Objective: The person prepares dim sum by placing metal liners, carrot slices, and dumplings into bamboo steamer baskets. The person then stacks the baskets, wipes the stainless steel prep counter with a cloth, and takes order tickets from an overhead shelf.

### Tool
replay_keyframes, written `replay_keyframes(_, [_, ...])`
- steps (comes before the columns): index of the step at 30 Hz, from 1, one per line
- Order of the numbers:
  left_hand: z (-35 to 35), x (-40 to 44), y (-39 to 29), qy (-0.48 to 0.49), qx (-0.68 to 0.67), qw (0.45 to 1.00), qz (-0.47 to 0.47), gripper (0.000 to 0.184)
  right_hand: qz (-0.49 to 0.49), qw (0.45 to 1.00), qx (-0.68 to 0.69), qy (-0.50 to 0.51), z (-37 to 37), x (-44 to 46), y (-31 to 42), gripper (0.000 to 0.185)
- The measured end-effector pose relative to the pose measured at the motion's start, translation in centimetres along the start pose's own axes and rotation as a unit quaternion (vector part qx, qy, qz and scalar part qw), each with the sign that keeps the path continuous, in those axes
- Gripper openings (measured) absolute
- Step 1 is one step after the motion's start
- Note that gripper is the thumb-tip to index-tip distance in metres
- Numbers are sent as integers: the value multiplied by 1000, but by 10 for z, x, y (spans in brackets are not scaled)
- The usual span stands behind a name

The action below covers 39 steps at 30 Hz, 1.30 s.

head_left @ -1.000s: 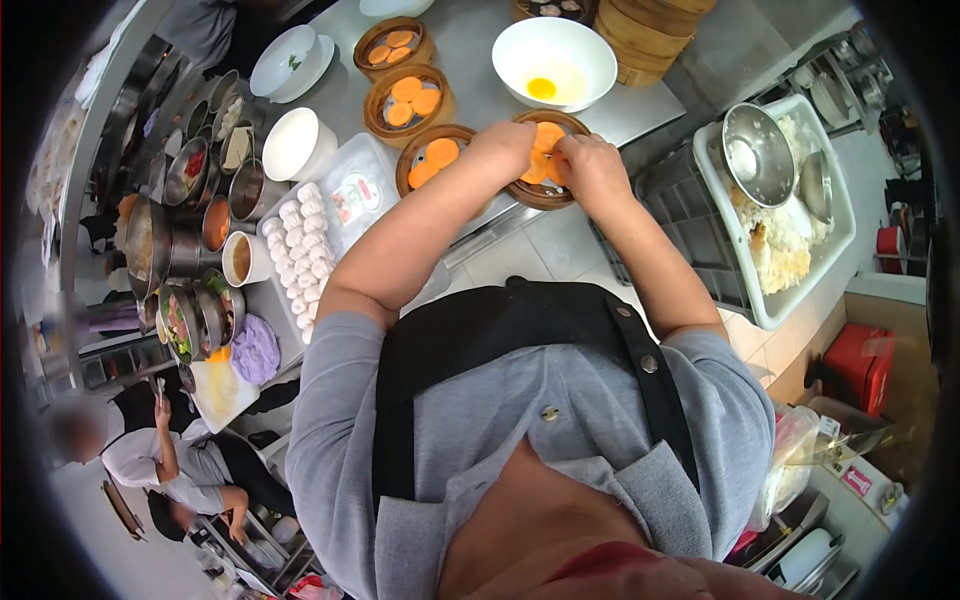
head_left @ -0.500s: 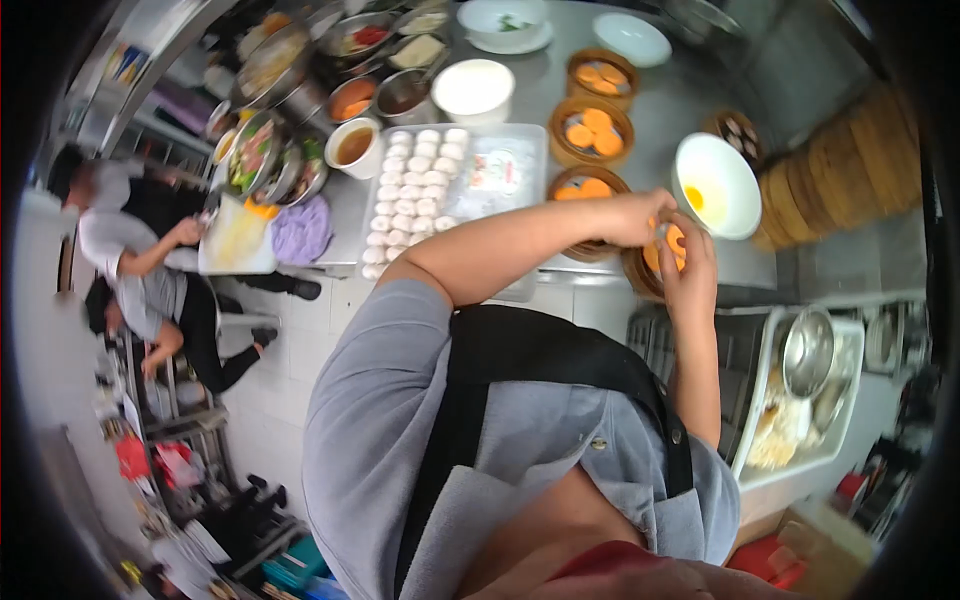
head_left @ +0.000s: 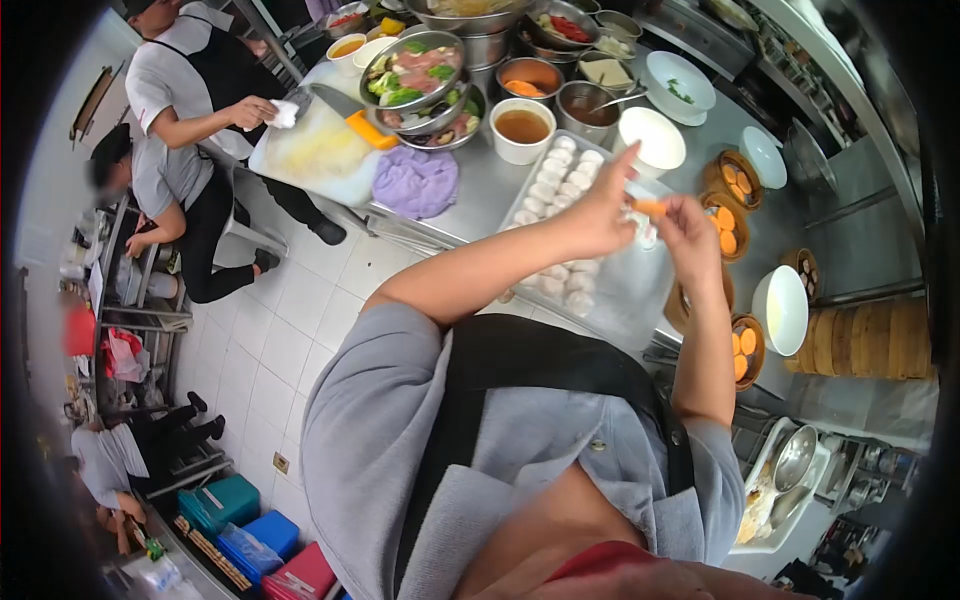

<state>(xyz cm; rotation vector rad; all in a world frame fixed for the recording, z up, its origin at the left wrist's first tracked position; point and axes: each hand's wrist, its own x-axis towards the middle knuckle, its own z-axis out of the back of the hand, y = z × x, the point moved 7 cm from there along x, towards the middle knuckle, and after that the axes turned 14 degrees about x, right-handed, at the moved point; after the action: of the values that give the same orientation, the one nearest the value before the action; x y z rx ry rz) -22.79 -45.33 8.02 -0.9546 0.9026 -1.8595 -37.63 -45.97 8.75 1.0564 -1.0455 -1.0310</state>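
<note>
My right hand [head_left: 690, 235] pinches a small orange piece [head_left: 650, 207] above a clear plastic tray [head_left: 625, 300]. Close beside it, my left hand [head_left: 603, 215] has its fingers apart, the index finger pointing up; whether it touches the piece I cannot tell. Beneath my left arm, rows of white round dough balls [head_left: 553, 180] fill part of the tray. To the right stand bamboo steamers with orange discs, among them a near steamer [head_left: 763, 352] and a farther steamer [head_left: 727, 222]. A white bowl [head_left: 780, 310] stands beyond them.
A cup of brown sauce [head_left: 523, 128], a white tub [head_left: 652, 142] and bowls of vegetables [head_left: 413, 75] stand behind the tray. A purple cloth [head_left: 415, 182] lies by a cutting board [head_left: 325, 145] with a knife. Stacked steamers [head_left: 860, 342] stand at right. Co-workers are at left.
My hands have moved left from the near steamer to over the plastic tray, and the orange piece is now in my right fingers. The view has turned.
</note>
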Motion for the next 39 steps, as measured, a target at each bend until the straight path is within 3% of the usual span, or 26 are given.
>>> replay_keyframes(1, [29, -12, 12, -37, 10, 999, 3, 88, 9, 1000, 22, -11, -18, 15, 8, 11])
replay_keyframes(2, [55, -25, 31, -57, -39, 997, 25, 70, 21, 999, 44, -22, -37, 37, 13, 10])
replay_keyframes(3, [77, -37, 59, -58, 7, 998, -4, 56, 59, 997, 18, -35, -49, 64, 9, 14])
replay_keyframes(4, [98, -52, 86, -61, 50, 997, -27, 43, 113, 987, -109, -43, -64, 89, 17, 17])
replay_keyframes(6, [152, -87, 109, -67, 132, 989, 12, 25, 144, 976, -136, -90, -104, 133, 37, 18])
replay_keyframes(8, [195, -118, 137, -90, 218, 970, 51, 24, 201, 961, -170, -86, -130, 194, 10, 22])
replay_keyframes(10, [228, -146, 169, -104, 203, 970, 78, 22, 285, 875, -384, -82, -164, 208, 10, 24])
replay_keyframes(12, [244, -168, 216, -104, 115, 978, 138, 18, 265, 895, -348, -87, -186, 200, 23, 19])
replay_keyframes(14, [250, -176, 211, -45, 23, 964, 263, 19, 186, 919, -335, -93, -194, 171, 36, 18])
replay_keyframes(15, [247, -178, 209, -24, -7, 962, 273, 19, 160, 922, -341, -89, -189, 158, 38, 17])
replay_keyframes(17, [240, -176, 209, 8, -60, 955, 292, 20, 4, 932, -352, -82, -157, 132, 27, 17])
replay_keyframes(19, [224, -171, 206, 63, -70, 960, 264, 21, -93, 908, -405, -53, -100, 115, -9, 17])
replay_keyframes(21, [208, -159, 200, 111, -69, 964, 231, 22, -133, 850, -504, -80, -39, 93, -48, 17])
replay_keyframes(24, [181, -131, 179, 165, -66, 969, 174, 22, -223, 777, -588, -18, -5, 52, -83, 28])
replay_keyframes(25, [173, -119, 170, 176, -45, 973, 141, 22, -266, 808, -526, -7, 2, 37, -93, 33])
replay_keyframes(27, [153, -102, 153, 200, -4, 976, 81, 22, -347, 855, -384, 19, -54, 0, -49, 44])
replay_keyframes(29, [131, -91, 135, 212, -9, 976, 43, 21, -345, 855, -379, 78, -69, -31, -65, 79])
replay_keyframes(32, [92, -80, 112, 235, -14, 972, -2, 21, -347, 874, -323, 108, -86, -61, -73, 106])
replay_keyframes(36, [41, -69, 85, 249, 39, 967, -32, 23, -321, 893, -292, 115, -88, -67, -88, 95])
replay_keyframes(39, [9, -54, 70, 187, 152, 970, -28, 28, -262, 899, -309, 169, -80, -64, -80, 83])
